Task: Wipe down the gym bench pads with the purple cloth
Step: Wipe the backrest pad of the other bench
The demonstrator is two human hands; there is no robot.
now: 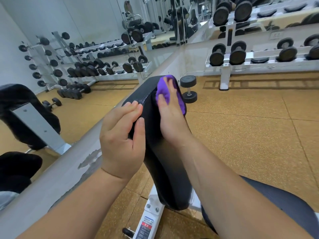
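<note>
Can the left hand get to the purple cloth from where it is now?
Probably yes. The left hand grips the bench pad's near edge, just short of the purple cloth. Only the right hand, pressing on the cloth, partly covers it.

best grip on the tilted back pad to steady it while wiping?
Grip the back pad by its left side edge, from the left, as the left hand does: thumb on the face, fingers on the stitched rim. That leaves the face free for the right hand pressing the purple cloth near the top end.

Bare forearms, no sleeves; dark grey trousers (276,204).
</note>
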